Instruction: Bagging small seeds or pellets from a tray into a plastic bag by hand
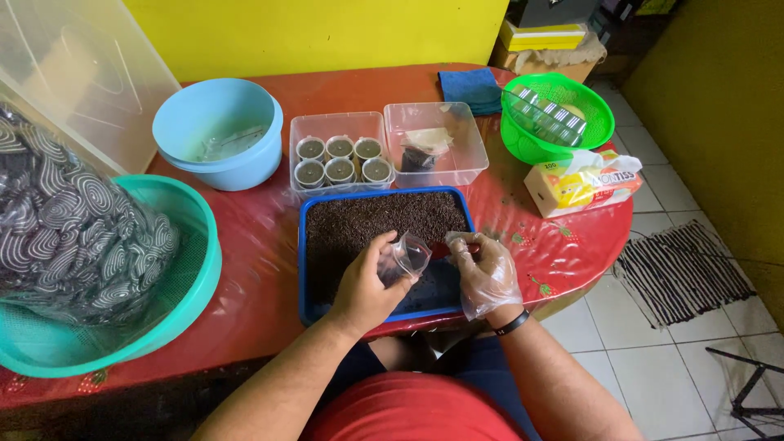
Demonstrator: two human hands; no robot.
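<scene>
While my left hand (pixel 365 287) pinches a small clear plastic bag (pixel 408 257) by its rim, I hold that bag above the blue tray (pixel 309 245) so that anything spilled would fall back onto the dark granular material (pixel 376 220) filling it. My fingers are closed on the bag edge, and its mouth is turned toward my right hand (pixel 483 273). That hand wears a thin clear glove and is closed on a small red scoop (pixel 441 249), of which only a short stretch shows between the two hands; I cannot tell whether it is loaded. A dark band sits on the right wrist.

Both hands work over the near end of the tray, where the material is thin and the blue floor shows through. The tray sits at the near edge of the desk (pixel 261 286), which has a red covering, close to my body and between my forearms.

Just beyond the tray stand two clear boxes side by side. The left clear box (pixel 339 155) holds six small round pots in two rows; the right clear box (pixel 435 143) holds a few small bags. A light blue bowl (pixel 219 131) sits farther left, a teal basket (pixel 175 302) with patterned wrapped items sits at my left, and a green basket (pixel 555 118) and a tissue pack (pixel 581 184) lie to the right.
</scene>
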